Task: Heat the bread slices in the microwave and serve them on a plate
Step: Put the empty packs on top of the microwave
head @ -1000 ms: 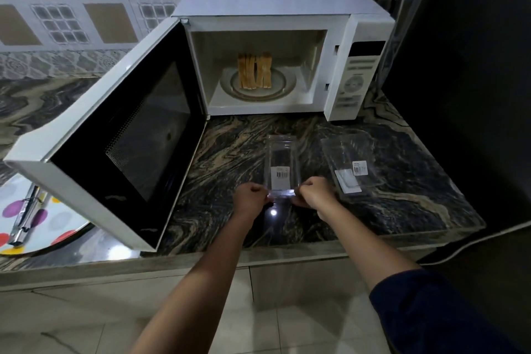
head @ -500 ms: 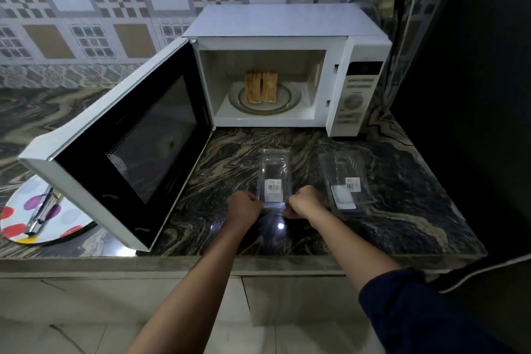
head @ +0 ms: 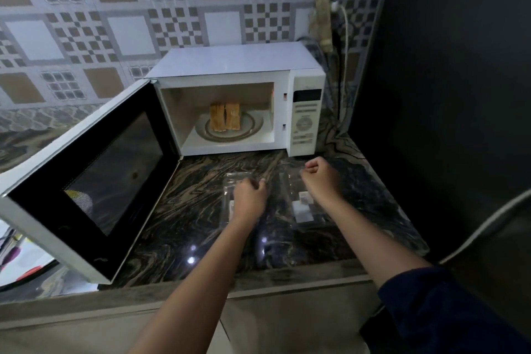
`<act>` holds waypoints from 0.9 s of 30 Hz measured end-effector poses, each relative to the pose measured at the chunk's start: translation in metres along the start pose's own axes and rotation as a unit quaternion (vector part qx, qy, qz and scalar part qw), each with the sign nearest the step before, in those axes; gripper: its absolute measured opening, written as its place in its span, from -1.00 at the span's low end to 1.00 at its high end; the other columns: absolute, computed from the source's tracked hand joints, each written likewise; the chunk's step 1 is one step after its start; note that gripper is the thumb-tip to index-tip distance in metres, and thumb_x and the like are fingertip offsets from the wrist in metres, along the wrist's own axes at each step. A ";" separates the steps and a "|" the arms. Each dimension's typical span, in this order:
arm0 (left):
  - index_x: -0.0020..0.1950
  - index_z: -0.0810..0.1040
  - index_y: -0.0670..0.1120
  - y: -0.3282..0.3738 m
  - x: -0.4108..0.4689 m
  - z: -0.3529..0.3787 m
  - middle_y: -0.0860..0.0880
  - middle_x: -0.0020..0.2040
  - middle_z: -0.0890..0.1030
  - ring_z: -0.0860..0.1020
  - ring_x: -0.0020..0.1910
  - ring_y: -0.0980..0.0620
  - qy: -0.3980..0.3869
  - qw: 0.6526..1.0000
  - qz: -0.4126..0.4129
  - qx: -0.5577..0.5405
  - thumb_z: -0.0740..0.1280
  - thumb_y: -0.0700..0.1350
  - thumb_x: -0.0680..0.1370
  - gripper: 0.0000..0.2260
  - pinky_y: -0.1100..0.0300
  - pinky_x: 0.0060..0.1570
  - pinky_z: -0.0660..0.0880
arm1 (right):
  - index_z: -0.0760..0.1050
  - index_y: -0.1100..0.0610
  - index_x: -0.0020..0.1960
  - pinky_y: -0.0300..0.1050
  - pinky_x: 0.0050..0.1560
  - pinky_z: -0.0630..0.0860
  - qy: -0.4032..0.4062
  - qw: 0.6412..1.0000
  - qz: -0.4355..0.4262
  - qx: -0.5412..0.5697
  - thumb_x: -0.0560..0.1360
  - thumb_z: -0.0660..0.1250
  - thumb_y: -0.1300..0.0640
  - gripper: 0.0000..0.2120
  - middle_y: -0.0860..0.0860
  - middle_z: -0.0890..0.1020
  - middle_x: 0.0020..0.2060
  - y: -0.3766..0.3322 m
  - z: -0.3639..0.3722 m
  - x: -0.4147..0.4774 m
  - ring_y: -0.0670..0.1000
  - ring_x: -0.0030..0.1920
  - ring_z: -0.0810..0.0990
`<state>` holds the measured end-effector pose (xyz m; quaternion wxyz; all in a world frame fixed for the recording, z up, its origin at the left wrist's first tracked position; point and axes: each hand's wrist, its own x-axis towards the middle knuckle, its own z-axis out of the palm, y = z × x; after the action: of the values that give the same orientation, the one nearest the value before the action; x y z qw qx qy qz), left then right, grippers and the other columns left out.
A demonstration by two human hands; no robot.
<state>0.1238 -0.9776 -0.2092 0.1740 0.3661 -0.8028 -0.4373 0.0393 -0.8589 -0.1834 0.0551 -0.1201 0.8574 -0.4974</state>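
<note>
Both hands now hold nothing: left hand [head: 249,195] loosely curled, right hand [head: 319,174] fisted. They have released the clear plastic tray [head: 230,191], rising toward centre-frame, where brown toasted bread slices [head: 225,117] stand inside the open white microwave [head: 230,63]; shutting the door likely follows.

Dark, glossy marbled tabletop [head: 186,210], veined in tan, running back to a tiled wall. Carries a white microwave [head: 230,63] at the back, close to the right corner, with the door [head: 94,181] swung wide open over the left part. Bears two clear plastic trays side by side, apart, in front of the microwave: the left tray [head: 230,182] partly covered, the right tray [head: 301,213] showing white labels. Holds a spotted plate [head: 20,264] at the far left, partly hidden behind the door.
</note>
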 end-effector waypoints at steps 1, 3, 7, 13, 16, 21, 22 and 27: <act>0.14 0.53 -0.28 0.004 -0.003 0.010 -0.26 0.08 0.60 0.55 0.09 -0.22 -0.034 0.999 -0.011 -0.001 0.22 0.03 0.57 -0.62 0.09 0.09 0.47 | 0.48 0.22 0.07 -0.20 -0.19 0.34 0.007 1.000 0.017 -0.021 0.48 0.30 0.17 -0.80 0.12 0.57 -0.04 0.009 -0.007 0.001 0.05 -0.09 0.50; 0.24 0.49 -0.25 0.007 -0.011 0.027 -0.23 0.16 0.57 0.53 0.14 -0.20 -0.093 0.995 -0.035 0.004 0.22 0.15 0.55 -0.50 0.15 0.10 0.44 | 0.45 0.24 0.14 -0.20 -0.12 0.33 -0.007 0.996 0.069 -0.059 0.48 0.33 0.06 -0.68 0.15 0.55 0.07 0.028 -0.016 0.004 0.11 0.02 0.53; -0.02 0.53 -0.27 -0.002 -0.023 0.048 -0.19 0.02 0.57 0.52 -0.07 -0.10 -0.170 0.979 -0.108 0.015 0.21 0.34 0.45 -0.37 0.15 -0.08 0.40 | 0.44 0.17 0.23 -0.11 0.03 0.44 -0.092 0.979 0.169 -0.068 0.48 0.31 -0.10 -0.56 0.15 0.54 0.13 0.057 -0.019 -0.001 0.12 0.10 0.54; 0.12 0.49 -0.28 -0.026 -0.021 0.062 -0.22 -0.24 0.56 0.41 -0.57 0.09 -0.209 0.928 -0.244 -0.190 0.43 -0.01 0.46 -0.59 0.30 -0.57 0.39 | 0.31 0.27 0.29 -0.03 0.11 0.51 -0.185 0.935 0.286 0.099 0.55 0.25 0.08 -0.60 0.15 0.56 0.01 0.078 -0.007 -0.008 0.06 -0.08 0.54; -0.04 0.51 -0.29 -0.028 -0.022 0.065 -0.10 -0.48 0.51 0.41 -0.70 0.16 -0.187 0.907 -0.280 -0.255 0.36 -0.25 0.51 -0.89 0.31 -0.44 0.54 | 0.35 0.27 0.23 -0.08 0.03 0.52 -0.191 0.925 0.303 0.128 0.57 0.21 0.20 -0.73 0.08 0.50 -0.25 0.083 -0.004 -0.005 -0.02 -0.28 0.49; -0.33 0.45 -0.27 -0.031 -0.023 0.069 -0.04 -0.68 0.45 0.45 -0.70 0.13 -0.195 0.898 -0.290 -0.269 0.33 -0.40 0.48 -0.80 0.31 -0.51 0.54 | 0.44 0.29 -0.02 -0.22 -0.33 0.46 -0.171 0.937 0.301 0.053 0.55 0.17 0.32 -0.91 0.09 0.52 -0.33 0.093 0.000 0.003 -0.04 -0.38 0.48; -0.32 0.45 -0.28 -0.031 -0.022 0.070 -0.08 -0.64 0.48 0.48 -0.65 0.10 -0.190 0.901 -0.289 -0.261 0.35 -0.40 0.47 -0.82 0.32 -0.53 0.53 | 0.43 0.27 -0.15 -0.22 -0.33 0.45 -0.170 0.937 0.301 0.043 0.55 0.16 0.33 -0.87 0.09 0.52 -0.34 0.094 0.001 0.004 -0.04 -0.39 0.48; -0.10 0.56 -0.37 -0.036 -0.015 0.078 -0.36 -0.06 0.60 0.58 -0.33 -0.12 -0.153 0.915 -0.294 -0.230 0.45 -0.40 0.37 -0.84 0.25 -0.57 0.51 | 0.38 0.24 -0.26 -0.23 -0.39 0.42 -0.176 0.935 0.307 0.021 0.55 0.18 0.35 -0.79 0.10 0.53 -0.37 0.100 0.003 0.009 -0.04 -0.43 0.45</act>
<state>0.1034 -0.9342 -0.2821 -0.0083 0.4642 -0.5529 -0.6920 0.0161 -0.8162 -0.2712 0.3581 0.0642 0.8182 -0.4453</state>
